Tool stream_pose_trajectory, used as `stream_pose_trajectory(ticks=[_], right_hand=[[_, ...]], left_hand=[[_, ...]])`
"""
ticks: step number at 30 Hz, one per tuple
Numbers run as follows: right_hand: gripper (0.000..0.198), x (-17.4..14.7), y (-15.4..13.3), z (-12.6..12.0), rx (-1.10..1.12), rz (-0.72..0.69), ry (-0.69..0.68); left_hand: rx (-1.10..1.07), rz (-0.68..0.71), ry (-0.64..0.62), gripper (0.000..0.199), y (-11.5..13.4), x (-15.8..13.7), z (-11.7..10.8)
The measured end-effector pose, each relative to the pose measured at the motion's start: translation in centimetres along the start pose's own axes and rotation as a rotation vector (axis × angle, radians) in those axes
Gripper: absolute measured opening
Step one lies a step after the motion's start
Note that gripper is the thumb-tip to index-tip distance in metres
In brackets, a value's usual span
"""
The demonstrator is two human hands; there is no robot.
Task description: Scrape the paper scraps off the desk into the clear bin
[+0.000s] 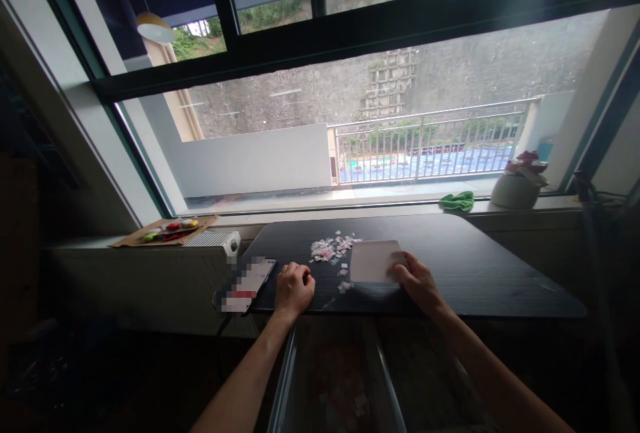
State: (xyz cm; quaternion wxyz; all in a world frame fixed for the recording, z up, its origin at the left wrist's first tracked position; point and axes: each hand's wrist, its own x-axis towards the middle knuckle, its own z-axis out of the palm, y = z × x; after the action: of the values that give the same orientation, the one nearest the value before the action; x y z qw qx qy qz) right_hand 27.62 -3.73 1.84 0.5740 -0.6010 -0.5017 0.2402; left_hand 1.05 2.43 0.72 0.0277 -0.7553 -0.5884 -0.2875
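My right hand (417,280) grips a pale, flat rectangular card (374,261) by its right edge, thumb on the near side. The card is over the dark tabletop (465,266), at the right side of a loose heap of small white and pinkish paper pieces (330,248). A few pieces (345,286) lie apart, just left of the card's lower corner. My left hand (295,288) rests by the table's front edge with its fingers curled in; whatever they may hold is hidden. Left of it lies a phone (250,283), its screen partly blurred out.
Below the table's front edge, between my forearms, a bin with clear rims (387,373) holds dim paper bits. A white radiator (215,240) with cardboard (165,230) stands to the left. On the windowsill are a green cloth (457,201) and a pale jar (517,186).
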Motion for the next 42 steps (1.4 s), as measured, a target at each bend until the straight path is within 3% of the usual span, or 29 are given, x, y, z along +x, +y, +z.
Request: stream_pose_trajectory(ticks=[7, 12, 17, 22, 27, 39, 42], right_hand=[[0.031, 0.2, 0.4, 0.0, -0.059, 0.006, 0.107], [0.031, 0.2, 0.4, 0.0, -0.036, -0.041, 0.008], [0.032, 0.1, 0.3, 0.0, -0.064, 0.003, 0.079], [0.032, 0.2, 0.6, 0.0, -0.043, -0.025, 0.003], [0.030, 0.2, 0.5, -0.2, -0.082, 0.018, 0.109], [0.034, 2.7, 0.6, 2.5, -0.088, -0.116, -0.022], [0.033, 2.7, 0.6, 1.5, -0.241, -0.145, 0.053]], left_hand=[[0.006, 0.003, 0.011, 0.015, 0.0, 0.0, -0.1], [0.007, 0.003, 0.006, 0.015, 0.1, 0.0, -0.1], [0.006, 0.001, 0.007, 0.015, 0.1, 0.0, -0.2], [0.010, -0.002, -0.008, 0.015, 0.1, 0.0, -0.1], [0.010, 0.003, -0.004, 0.016, 0.1, 0.0, -0.2], [0.005, 0.002, -0.003, 0.016, -0.1, 0.0, 0.1], [-0.005, 0.005, 0.001, 0.016, -0.1, 0.0, 0.1]])
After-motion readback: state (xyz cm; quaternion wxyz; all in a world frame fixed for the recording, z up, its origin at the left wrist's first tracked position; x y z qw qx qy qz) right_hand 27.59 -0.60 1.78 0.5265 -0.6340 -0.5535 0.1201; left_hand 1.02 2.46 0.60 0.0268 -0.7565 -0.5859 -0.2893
